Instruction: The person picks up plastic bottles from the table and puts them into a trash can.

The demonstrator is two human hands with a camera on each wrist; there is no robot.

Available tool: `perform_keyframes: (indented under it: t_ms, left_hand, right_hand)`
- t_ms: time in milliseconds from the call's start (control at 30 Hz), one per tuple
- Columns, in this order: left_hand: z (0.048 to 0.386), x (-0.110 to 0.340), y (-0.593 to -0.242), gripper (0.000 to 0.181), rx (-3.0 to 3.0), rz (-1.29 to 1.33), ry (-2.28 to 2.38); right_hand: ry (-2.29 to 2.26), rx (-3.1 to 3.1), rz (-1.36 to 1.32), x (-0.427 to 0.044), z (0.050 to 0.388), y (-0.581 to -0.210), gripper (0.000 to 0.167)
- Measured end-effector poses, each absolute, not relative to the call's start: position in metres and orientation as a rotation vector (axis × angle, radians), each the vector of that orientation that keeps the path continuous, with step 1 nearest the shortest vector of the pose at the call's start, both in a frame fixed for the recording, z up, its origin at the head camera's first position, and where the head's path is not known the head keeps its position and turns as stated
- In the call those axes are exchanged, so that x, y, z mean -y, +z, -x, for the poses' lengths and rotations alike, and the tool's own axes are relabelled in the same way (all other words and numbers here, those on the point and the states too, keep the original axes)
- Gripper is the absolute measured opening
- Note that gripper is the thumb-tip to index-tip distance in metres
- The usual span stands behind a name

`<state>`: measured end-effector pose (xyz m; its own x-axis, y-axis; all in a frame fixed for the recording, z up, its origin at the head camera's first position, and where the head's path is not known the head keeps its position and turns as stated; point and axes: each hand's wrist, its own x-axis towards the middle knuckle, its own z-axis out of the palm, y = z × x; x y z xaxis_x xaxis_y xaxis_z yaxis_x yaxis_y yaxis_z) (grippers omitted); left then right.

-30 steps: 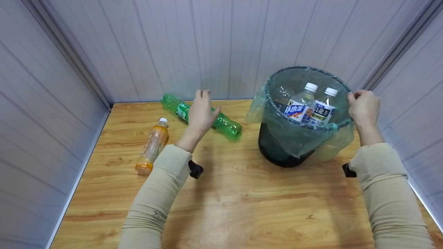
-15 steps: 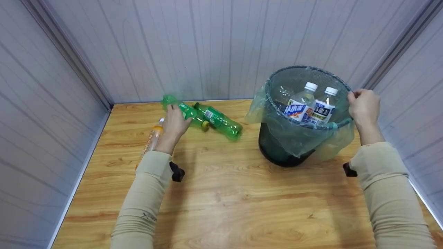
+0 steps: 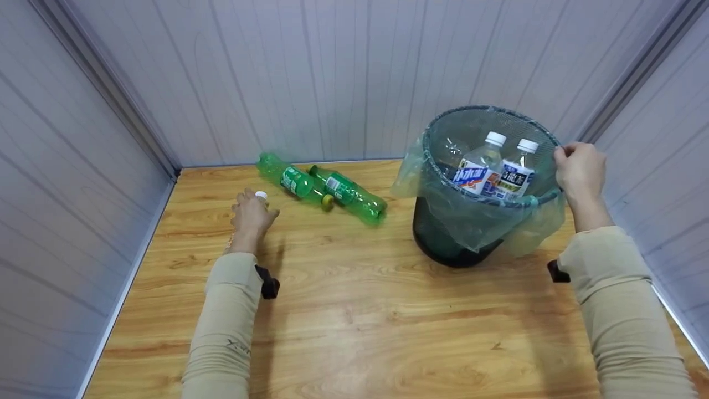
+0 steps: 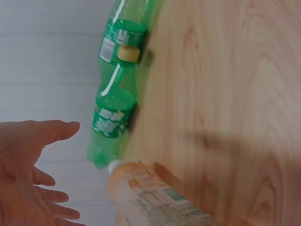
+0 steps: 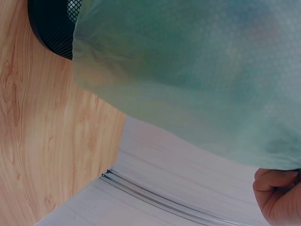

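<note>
My left hand (image 3: 252, 215) hovers over an orange-labelled drink bottle (image 4: 157, 195), which it mostly hides in the head view; only the white cap and a sliver of label show there. In the left wrist view its fingers are spread and stand apart from that bottle. Two green plastic bottles (image 3: 292, 178) lie end to end beside it, partly overlapping, one with a yellow cap (image 3: 328, 203). At the right, my right hand (image 3: 581, 173) grips the rim of a black mesh wastebasket (image 3: 435, 233) along with its green plastic liner (image 5: 155, 80).
Inside the wastebasket stand two white-capped bottles, one with a blue-and-white label (image 3: 472, 176), the other with a dark label (image 3: 514, 178). Pale panel walls (image 3: 288, 83) close in the wood-grain surface (image 3: 376, 310) at the back and both sides.
My left hand has moved left and nearer, from above the green bottles to over the orange-labelled bottle. My right hand stays on the wastebasket's rim.
</note>
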<state>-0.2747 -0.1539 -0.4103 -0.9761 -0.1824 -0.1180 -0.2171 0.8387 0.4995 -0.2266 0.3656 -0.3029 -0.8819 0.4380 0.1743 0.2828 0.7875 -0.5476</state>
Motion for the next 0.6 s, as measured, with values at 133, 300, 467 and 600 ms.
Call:
perform_keyframes:
  t_ms: [133, 300, 467, 600]
  left_hand:
    - [0.271, 0.165, -0.421, 0.085, -2.891, 0.401, 0.777]
    - [0.267, 0.175, -0.432, 0.088, -2.857, 0.437, 0.739]
    - [0.262, 0.18, -0.44, 0.088, -2.788, 0.466, 0.782]
    - [0.258, 0.184, -0.445, 0.087, -2.748, 0.483, 0.822]
  right_hand:
    - [0.744, 2.691, 0.552, -0.366, 0.226, -0.302, 0.042]
    - [0.761, 2.694, 0.571, -0.365, 0.226, -0.302, 0.043]
    - [0.768, 2.697, 0.581, -0.365, 0.226, -0.302, 0.043]
    - [0.762, 2.701, 0.584, -0.364, 0.226, -0.301, 0.043]
